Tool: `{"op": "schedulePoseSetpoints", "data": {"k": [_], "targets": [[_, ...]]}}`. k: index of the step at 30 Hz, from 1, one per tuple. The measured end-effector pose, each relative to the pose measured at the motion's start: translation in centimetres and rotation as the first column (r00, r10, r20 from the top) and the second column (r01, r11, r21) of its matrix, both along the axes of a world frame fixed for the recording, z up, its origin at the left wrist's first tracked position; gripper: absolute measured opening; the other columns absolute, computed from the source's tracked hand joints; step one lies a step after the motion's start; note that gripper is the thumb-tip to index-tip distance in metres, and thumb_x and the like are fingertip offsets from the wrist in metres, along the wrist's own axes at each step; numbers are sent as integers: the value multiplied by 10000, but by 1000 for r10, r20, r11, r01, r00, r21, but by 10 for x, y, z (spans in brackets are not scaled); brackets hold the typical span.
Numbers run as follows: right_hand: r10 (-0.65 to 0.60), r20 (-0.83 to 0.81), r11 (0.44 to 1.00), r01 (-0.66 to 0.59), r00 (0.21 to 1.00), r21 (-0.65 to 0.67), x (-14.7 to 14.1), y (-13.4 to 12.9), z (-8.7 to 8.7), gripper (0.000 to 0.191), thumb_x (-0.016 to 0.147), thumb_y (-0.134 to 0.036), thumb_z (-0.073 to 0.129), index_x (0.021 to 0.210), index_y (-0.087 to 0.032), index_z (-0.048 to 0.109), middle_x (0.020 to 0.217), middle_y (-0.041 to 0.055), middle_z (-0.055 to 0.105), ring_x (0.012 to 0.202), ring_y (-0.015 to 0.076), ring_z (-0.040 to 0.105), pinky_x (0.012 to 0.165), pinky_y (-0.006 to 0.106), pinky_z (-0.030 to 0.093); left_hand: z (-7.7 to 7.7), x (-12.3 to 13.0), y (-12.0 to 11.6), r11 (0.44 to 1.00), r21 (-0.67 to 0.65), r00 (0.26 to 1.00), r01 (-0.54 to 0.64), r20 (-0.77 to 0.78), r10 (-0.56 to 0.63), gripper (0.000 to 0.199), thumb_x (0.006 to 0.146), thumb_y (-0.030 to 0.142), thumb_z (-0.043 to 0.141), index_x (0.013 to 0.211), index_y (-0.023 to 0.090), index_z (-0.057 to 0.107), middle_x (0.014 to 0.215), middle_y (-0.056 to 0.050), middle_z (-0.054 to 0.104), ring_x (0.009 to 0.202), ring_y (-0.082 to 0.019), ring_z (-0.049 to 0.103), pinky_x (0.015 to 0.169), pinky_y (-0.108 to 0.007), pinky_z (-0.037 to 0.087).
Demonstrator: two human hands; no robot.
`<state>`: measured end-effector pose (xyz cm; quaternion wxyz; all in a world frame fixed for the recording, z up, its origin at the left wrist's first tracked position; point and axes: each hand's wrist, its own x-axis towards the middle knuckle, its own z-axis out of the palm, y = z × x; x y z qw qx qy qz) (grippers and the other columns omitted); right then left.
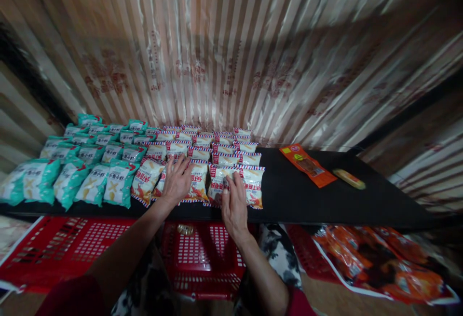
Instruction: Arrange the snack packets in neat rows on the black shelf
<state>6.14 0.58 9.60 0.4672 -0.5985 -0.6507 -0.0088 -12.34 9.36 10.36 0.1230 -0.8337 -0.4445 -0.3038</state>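
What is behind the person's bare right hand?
Parts of two red-lettered white plastic snack bags show behind the bare right hand. The hand covers part of their fronts, so that portion cannot be seen.

White snack bags [199, 181], sealed and puffy, standing in packed rows on black shelf [292, 200].
Red lettering, food picture in orange tones low on the front, red-white-blue striped edges top and bottom. Printed faces point toward the viewer. Front row is five across: leftmost tilted, its top to the right; narrow gap before the last two, which sit side by side at the right end. Rows behind show mostly top halves. Block sits directly beside green bags [117, 181].
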Motion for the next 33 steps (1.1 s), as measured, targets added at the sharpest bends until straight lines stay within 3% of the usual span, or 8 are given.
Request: {"op": "schedulePoseSetpoints", "data": {"k": [9, 16, 22, 27, 30, 33], "targets": [[24, 33, 1000, -24, 999, 18, -5, 4, -8, 395, 936, -249, 326, 1311, -169, 419, 1471, 120, 281, 1380, 261, 171, 1068, 559, 273, -4, 1, -5, 999, 32, 999, 8, 50, -9, 376, 873, 186, 403, 1233, 126, 493, 1338, -151, 484, 1356, -272, 251, 1086, -546, 218], [47, 1, 999, -47, 999, 19, -7, 4, -14, 423, 937, -236, 321, 1358, -199, 355, 1498, 100, 225, 1394, 262, 115, 1069, 579, 255, -6, 17, -43, 992, 88, 994, 93, 42, -97, 454, 867, 182, 424, 1317, 125, 397, 1433, -158, 352, 1380, -280, 166, 1079, -528, 246], [67, -39, 996, -64, 997, 58, -1, -2, -11, 475, 944, -213, 279, 1416, -219, 226, 1504, 92, 214, 1393, 236, 133, 1082, 558, 248, -15, 41, -64, 969, 104, 975, 223, -42, -220, 472, 866, 172, 430, 1336, 138, 396, 1420, -102, 392, 1368, -263, 216, 1096, -488, 238], [-99, -28, 990, 101, 995, 99, 35, -13, -3, 462, 937, -245, 309, 1396, -193, 281, 1491, 114, 240, 1389, 245, 144, 1084, 551, 230, -26, 49, -65, 971, 98, 973, 219, -91, -210, 472, 875, 201, 447, 1343, 165, 400, 1426, -60, 387, 1368, -260, 217, 1111, -477, 210], [-219, -58, 973, 223, 974, 68, 62, -16, -9, 457, 941, -296, 294, 1377, -162, 317, 1473, 142, 270, 1381, 253, 167, 1073, 556, 238, -32, 50, -65, 975, 94, 976, 202, -101, -193, 459, 877, 208, 453, 1333, 164, 416, 1423, -59, 391, 1366, -256, 223, 1115, -471, 204], [-261, -90, 965, 262, 961, -3, 77, -18, -19, 471, 938, -347, 289, 1357, -142, 353, 1455, 155, 300, 1363, 256, 219, 1072, 547, 247, -37, 50, -65, 979, 92, 979, 183, -104, -173, 456, 877, 211, 459, 1329, 159, 421, 1415, -62, 403, 1362, -247, 238, 1119, -463, 195]]}}
